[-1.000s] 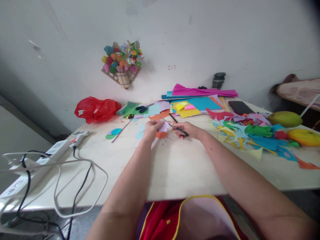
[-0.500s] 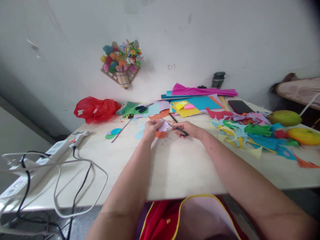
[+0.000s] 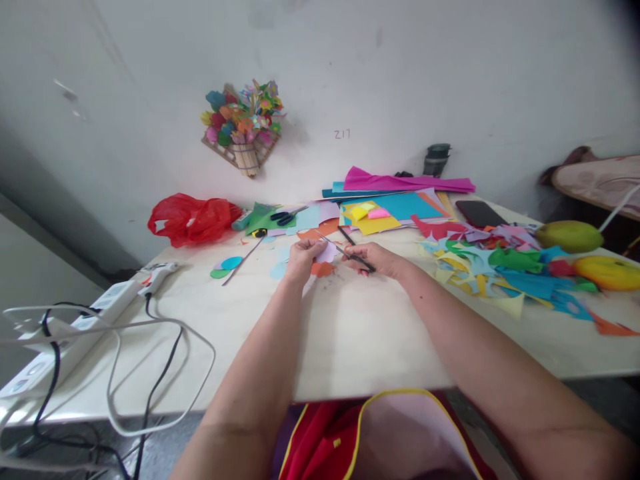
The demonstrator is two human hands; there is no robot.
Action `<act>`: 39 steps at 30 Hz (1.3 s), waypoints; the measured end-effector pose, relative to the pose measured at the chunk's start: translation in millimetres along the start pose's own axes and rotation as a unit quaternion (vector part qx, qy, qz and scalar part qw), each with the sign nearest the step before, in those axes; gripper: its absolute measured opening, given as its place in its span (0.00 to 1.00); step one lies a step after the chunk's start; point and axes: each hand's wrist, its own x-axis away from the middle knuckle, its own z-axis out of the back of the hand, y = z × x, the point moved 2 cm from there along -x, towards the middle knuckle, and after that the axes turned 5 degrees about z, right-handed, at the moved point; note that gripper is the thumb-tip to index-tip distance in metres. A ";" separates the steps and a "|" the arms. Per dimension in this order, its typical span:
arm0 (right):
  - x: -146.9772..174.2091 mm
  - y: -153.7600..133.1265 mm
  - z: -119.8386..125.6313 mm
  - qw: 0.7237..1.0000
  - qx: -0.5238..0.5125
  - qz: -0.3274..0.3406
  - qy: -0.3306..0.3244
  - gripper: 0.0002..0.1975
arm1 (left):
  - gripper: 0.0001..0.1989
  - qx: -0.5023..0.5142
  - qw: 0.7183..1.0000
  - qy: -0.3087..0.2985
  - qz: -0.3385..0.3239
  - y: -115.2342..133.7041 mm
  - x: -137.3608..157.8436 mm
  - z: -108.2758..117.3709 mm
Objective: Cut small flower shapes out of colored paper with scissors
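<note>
Between finger and thumb, my left hand (image 3: 304, 259) pinches a small piece of lilac paper (image 3: 328, 253) above the table. My right hand (image 3: 376, 259) is closed round the dark handles of a pair of scissors (image 3: 356, 259), whose blades point left towards the paper. Whether the blades touch its edge I cannot tell. Below the paper lies an orange paper piece (image 3: 322, 269), with tiny snippets scattered near it. A pale blue paper piece (image 3: 279, 269) is partly hidden behind my left hand.
Left are paper circles (image 3: 231, 263), a red plastic bag (image 3: 193, 219), a power strip (image 3: 95, 320) and loose cables. Spare scissors (image 3: 286, 217) and paper sheets (image 3: 420, 205) lie at the back. To the right are colourful scraps (image 3: 520, 280), a phone (image 3: 481, 213) and mangoes (image 3: 570, 236).
The scissors' blades and handles have shifted very slightly against the lilac paper. Both hands stay in almost the same place, and everything else on the table is unchanged.
</note>
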 end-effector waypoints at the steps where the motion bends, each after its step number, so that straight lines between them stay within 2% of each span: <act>1: -0.8 1.5 0.5 1.000 -0.002 0.002 -0.001 0.12 | 0.16 -0.001 1.000 0.000 0.000 0.0 0.0 0.0; 13: -8.2 10.9 1.2 0.998 -0.062 -0.012 0.003 0.12 | 0.17 0.040 0.999 -0.001 -0.002 -0.9 -0.4 -2.5; 18: -3.3 2.7 -2.4 0.999 -0.034 0.016 0.019 0.14 | 0.17 0.045 0.999 0.006 0.005 -1.0 -0.4 -3.5; 24: 0.4 -5.8 -5.9 0.999 -0.019 0.017 0.028 0.14 | 0.19 0.052 0.998 0.011 0.024 -0.9 0.6 -4.3; 39: 0.9 -5.9 -6.6 0.999 -0.007 0.031 0.035 0.18 | 0.20 0.079 0.996 0.002 0.031 -1.4 1.0 -5.3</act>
